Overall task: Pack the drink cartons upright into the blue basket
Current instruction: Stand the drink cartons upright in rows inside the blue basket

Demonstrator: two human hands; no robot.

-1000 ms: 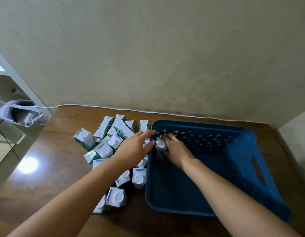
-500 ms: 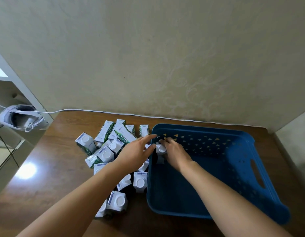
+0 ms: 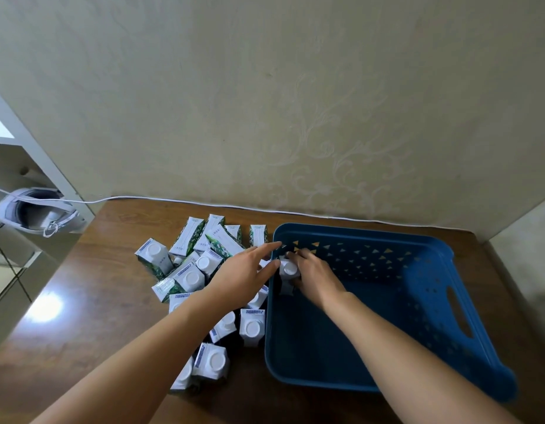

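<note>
The blue basket (image 3: 387, 301) sits on the wooden tabletop (image 3: 81, 316). Inside its far left corner stands one drink carton (image 3: 288, 270), cap up, and the right hand (image 3: 314, 273) curls its fingers round that carton. The left hand (image 3: 243, 275) reaches over the basket's left rim with fingers straight and loose, grasping nothing. Just left of the basket lies the pile of cartons (image 3: 203, 280), some upright, some on their sides. A white cable (image 3: 326, 216) runs behind the basket along the wall.
</note>
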